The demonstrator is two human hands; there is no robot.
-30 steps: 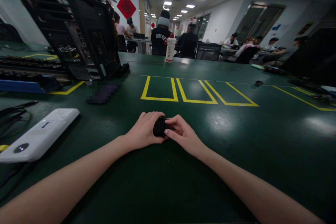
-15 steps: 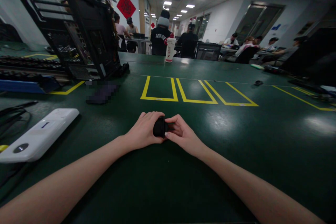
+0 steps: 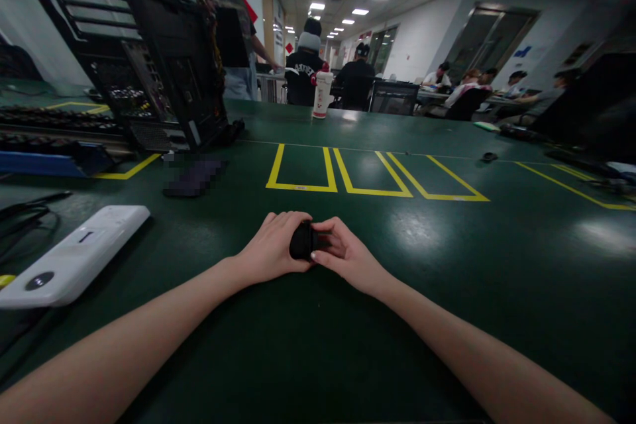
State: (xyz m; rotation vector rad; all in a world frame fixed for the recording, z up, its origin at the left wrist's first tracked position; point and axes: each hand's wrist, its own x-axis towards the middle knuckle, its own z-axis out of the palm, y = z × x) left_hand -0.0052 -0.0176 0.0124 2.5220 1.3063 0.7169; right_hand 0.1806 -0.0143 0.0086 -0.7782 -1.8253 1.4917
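Note:
Between my hands is a small black rounded object (image 3: pixel 301 242) with a ridge or rim on its right side; I cannot make out its kind. My left hand (image 3: pixel 272 246) is closed around its left side, thumb below and fingers over the top. The fingertips and thumb of my right hand (image 3: pixel 346 253) grip the rim from the right. Both hands rest low over the green table (image 3: pixel 318 344), nearer to me than the yellow tape outlines (image 3: pixel 302 188). My palms hide part of the object.
At left lie a white flat device (image 3: pixel 94 248), black cables (image 3: pixel 30 218) and a dark pixelated item (image 3: pixel 195 177). Behind them stands a black open-frame computer case (image 3: pixel 169 59). A white cup (image 3: pixel 322 96) stands at the far edge. Several people sit beyond; one person (image 3: pixel 233 33) stands.
A person has come into view standing behind the computer case at the back left. My hands and the black object have hardly moved.

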